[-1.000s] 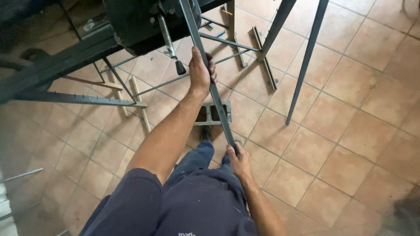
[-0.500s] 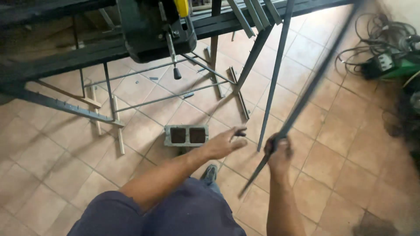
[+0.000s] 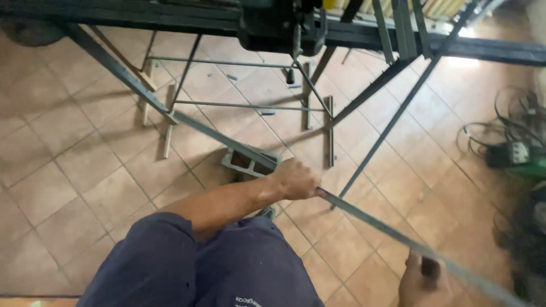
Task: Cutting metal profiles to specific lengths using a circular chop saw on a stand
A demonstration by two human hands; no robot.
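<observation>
Floor (image 3: 68, 165) of brown tile fills most of the view, with a dark steel frame (image 3: 142, 17) running across the top and a black machine (image 3: 273, 28) mounted on it. Under the frame lie a welded rod piece (image 3: 244, 105) and a grey hollow block (image 3: 250, 162). At the right edge sits a green box (image 3: 515, 153) among coiled cables (image 3: 520, 116).

A long flat steel bar (image 3: 222, 139) crosses the view on a slant, from under the frame at upper left down to the lower right corner, passing just over the block. The left hand (image 3: 296, 179) is clenched round the bar near its middle, knuckles up. The right hand (image 3: 424, 278) sits low at the bottom edge, touching the bar's blurred lower stretch; its fingers appear curled about the bar, though blur makes the hold hard to read.

Judging by this, handling goes best with the hands kept well apart as they are, so the springy bar does not whip, and with the far end watched, since it lies close to the frame's legs and could catch there. The sharp edges ask for a firm, unsliding hold.
</observation>
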